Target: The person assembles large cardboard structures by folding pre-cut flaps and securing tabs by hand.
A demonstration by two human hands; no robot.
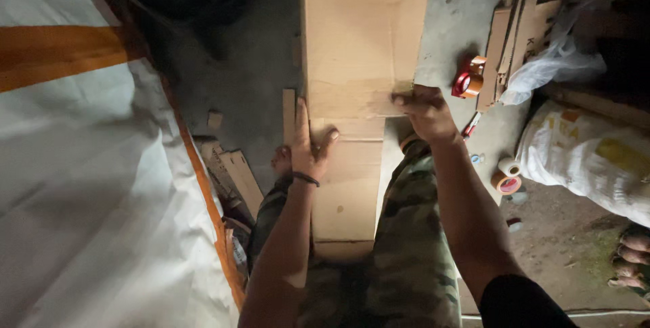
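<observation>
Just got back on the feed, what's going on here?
A person is working on a long flattened cardboard sheet laid across their lap and the concrete floor. The left hand presses flat on it; the right hand grips its right edge. A red tape dispenser and tape rolls lie nearby.

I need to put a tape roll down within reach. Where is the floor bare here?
Bare concrete lies between the cardboard sheet and the red tape dispenser, above the right hand. Another patch lies left of the sheet, beyond the left hand. Around the tape rolls and cardboard scraps it is crowded.
</observation>
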